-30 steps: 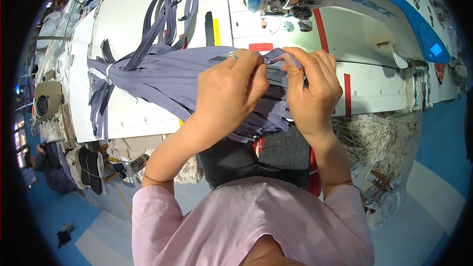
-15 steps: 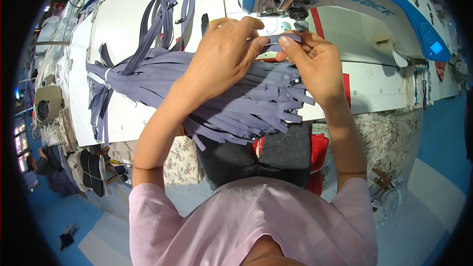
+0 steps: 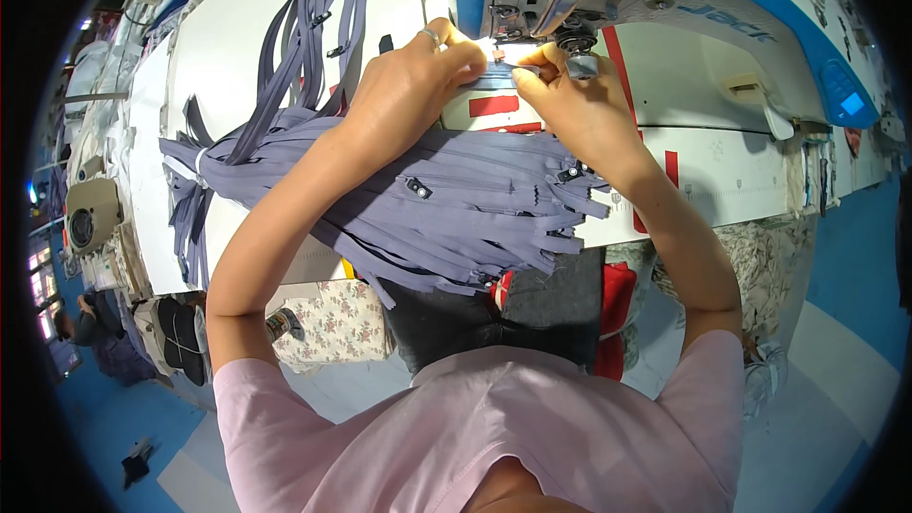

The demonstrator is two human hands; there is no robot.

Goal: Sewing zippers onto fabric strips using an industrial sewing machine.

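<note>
Zipper strip (image 3: 496, 79), grey-violet, spans the short gap between a worker's two hands on the bench (image 3: 712, 192), right beside the lit needle area of a white-and-blue sewing machine (image 3: 703, 43). The left hand (image 3: 404, 81) has thumb and forefinger drawn together on the strip's left end, its other fingers curled and partly hidden; the right hand (image 3: 586, 109) pinches the opposite end between thumb and fingertips, leaving almost no opening. Gripped from both sides, the piece appears to be held flat and straight, with the fingertips seemingly set to either side of the presser foot (image 3: 499, 55) to leave the middle free; whether the foot touches it cannot be told. Both hands are turned backs up, wrists angled inward, elbows bent and spread wide, with the left forearm crossing above a thick bundle of matching zippers (image 3: 465, 199) and the right passing its loose ends. That bundle lies across the front of the bench, perhaps for easy reach, its left end gathered by a white tie (image 3: 198, 163), likely to prevent scattering. Black sliders (image 3: 416, 187) dot the bundle, while more loose strips (image 3: 312, 43) trail toward the back of the bench, left of the machine.
</note>
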